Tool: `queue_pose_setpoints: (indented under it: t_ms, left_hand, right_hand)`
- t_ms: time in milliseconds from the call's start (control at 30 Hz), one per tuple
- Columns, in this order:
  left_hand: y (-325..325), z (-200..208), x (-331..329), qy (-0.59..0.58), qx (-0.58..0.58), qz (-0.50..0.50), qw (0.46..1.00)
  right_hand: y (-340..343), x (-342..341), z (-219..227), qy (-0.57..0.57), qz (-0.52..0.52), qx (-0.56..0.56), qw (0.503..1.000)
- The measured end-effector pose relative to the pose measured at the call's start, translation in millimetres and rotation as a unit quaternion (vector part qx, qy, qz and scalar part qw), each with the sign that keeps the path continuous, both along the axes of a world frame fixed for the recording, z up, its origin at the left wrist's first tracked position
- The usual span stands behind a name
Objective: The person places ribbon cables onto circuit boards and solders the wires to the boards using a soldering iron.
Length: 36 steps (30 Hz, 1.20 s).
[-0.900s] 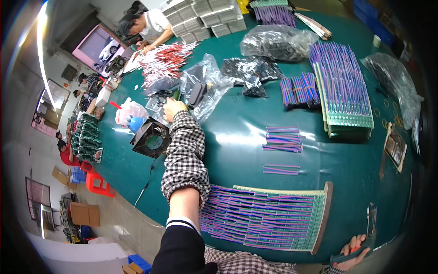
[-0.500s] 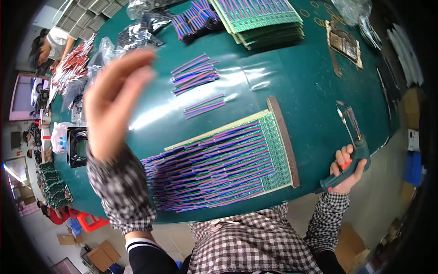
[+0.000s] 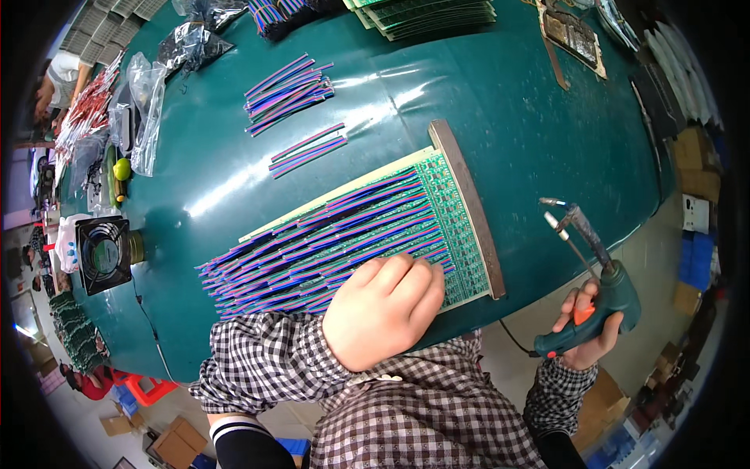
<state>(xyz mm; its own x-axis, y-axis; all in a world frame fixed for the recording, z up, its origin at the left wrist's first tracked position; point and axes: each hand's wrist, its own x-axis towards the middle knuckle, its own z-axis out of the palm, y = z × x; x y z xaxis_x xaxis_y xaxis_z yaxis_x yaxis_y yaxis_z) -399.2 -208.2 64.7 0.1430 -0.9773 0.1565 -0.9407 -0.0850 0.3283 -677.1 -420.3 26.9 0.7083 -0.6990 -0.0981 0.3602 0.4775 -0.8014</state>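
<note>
My right hand [image 3: 591, 324] is wrapped round the green handle of a soldering gun [image 3: 625, 291] with an orange trigger. The gun's metal tip and thin feed tube point up and left, apart from the board. My left hand [image 3: 387, 309] lies over the front part of a green circuit board panel [image 3: 457, 227], its fingers curled with their tips hidden, so what they pinch cannot be made out. Rows of blue, red and black wires [image 3: 312, 250] run leftward from the panel. Along the panel's right end stands a brown strip [image 3: 469, 207].
Loose wires [image 3: 289, 94] and a smaller group [image 3: 308, 151] lie beyond the panel. A stack of boards [image 3: 426, 17] is at the far side. A black fan [image 3: 105, 254] stands at left, near plastic bags [image 3: 148, 109]. A worn tray [image 3: 574, 39] lies far right.
My left hand has come down from the raised upper left onto the panel's front part. The soldering gun has tilted in my right hand. The view has shifted, moving the table's things up and left.
</note>
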Motion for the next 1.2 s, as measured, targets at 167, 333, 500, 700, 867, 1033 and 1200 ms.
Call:
queue_pose_setpoints:
  t_ms: [167, 333, 500, 700, 867, 1033, 1200]
  left_hand:
    - [0.9, -10.4, -7.5, -0.063, -0.036, -0.002, 0.997]
    - [-1.0, -12.9, -12.1, -0.074, -0.068, 0.012, 0.995]
    - [-2.6, -21.3, -16.3, -0.072, -0.088, 0.02, 0.993]
    - [-1.6, -28.2, -18.5, -0.068, -0.135, 0.026, 0.988]
    - [-3.6, -25.8, -16.9, -0.034, -0.117, 0.016, 0.992]
    - [-4.3, -25.2, -15.1, -0.024, -0.113, 0.016, 0.993]
    - [-3.6, -28.8, -15.9, -0.043, -0.119, 0.012, 0.992]
  right_hand:
    - [18.5, -11.5, 4.4, 0.0, 0.04, 0.015, 0.999]
    - [32.1, -27.5, 10.8, 0.046, 0.046, 0.004, 0.998]
    - [41.4, -34.6, 21.4, 0.102, 0.054, -0.017, 0.993]
    - [49.8, -39.4, 30.9, 0.203, 0.09, -0.038, 0.974]
    - [55.9, -33.1, 35.9, 0.257, 0.111, -0.141, 0.95]
    - [62.0, -22.9, 40.1, 0.272, 0.082, -0.112, 0.952]
    - [66.6, -25.7, 37.6, 0.301, 0.052, -0.108, 0.946]
